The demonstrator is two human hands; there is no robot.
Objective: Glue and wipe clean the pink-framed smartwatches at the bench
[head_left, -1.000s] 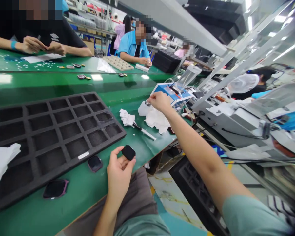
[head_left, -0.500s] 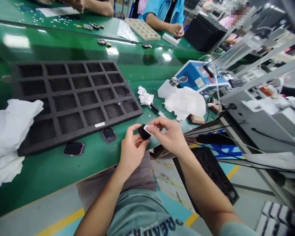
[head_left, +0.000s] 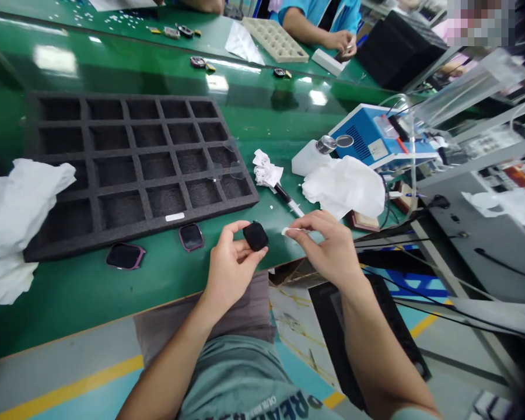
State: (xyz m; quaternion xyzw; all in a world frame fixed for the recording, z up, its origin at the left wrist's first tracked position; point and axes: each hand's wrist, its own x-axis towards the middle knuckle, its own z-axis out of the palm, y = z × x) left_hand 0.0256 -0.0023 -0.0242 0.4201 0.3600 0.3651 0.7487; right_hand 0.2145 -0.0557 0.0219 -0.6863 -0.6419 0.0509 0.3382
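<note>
Between the thumb and fingers of my left hand (head_left: 231, 259) is a small black watch case (head_left: 256, 235), rounded square in shape, its dark face turned up. My right hand (head_left: 328, 242) pinches a small piece of white wipe (head_left: 291, 231), held apart from the watch case on its right. On the green bench left of my left hand lie a purple-rimmed watch case (head_left: 191, 237) and a second purple-rimmed watch case (head_left: 125, 256). Behind them sits a black foam tray (head_left: 114, 224) with many square compartments.
Crumpled white cloth (head_left: 13, 227) lies at the left. Right of the tray are a wad of tissue (head_left: 266, 169), a black-handled tool (head_left: 289, 200), a white bottle (head_left: 306, 158), a white cloth (head_left: 345, 185) and a blue machine (head_left: 371, 137). Across the bench a co-worker's hands (head_left: 343, 44) are busy.
My right hand has drawn away to the right with the white wipe, off the watch case. My left hand still holds the case, its face now more exposed. The view has shifted slightly.
</note>
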